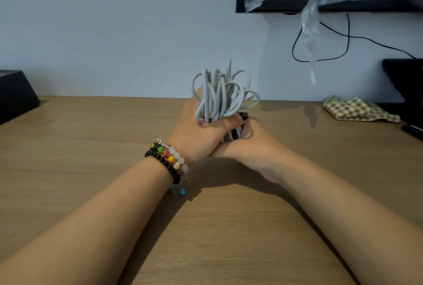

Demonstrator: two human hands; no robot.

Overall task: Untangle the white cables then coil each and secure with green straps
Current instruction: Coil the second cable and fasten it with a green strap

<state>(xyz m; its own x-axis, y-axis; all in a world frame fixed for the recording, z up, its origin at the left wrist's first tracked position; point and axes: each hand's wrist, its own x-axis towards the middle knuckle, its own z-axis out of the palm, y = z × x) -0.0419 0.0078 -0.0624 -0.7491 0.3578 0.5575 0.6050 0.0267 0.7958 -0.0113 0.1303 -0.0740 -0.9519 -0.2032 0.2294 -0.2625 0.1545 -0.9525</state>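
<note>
A bundle of white cable [223,93] stands upright above the wooden table [91,147], its loops fanning out at the top. My left hand [196,134] grips the bundle round its middle, thumb across the front. My right hand [249,142] is curled round the lower part of the same bundle, just under and right of the left hand. The bottom of the cable is hidden between both palms. No green strap is visible.
A checked green cloth [357,109] lies at the back right. Black boxes stand at the far left [13,94] and far right [405,78]. A black screen [297,0] draped in clear plastic hangs on the wall, with a thin black wire [348,37] below it.
</note>
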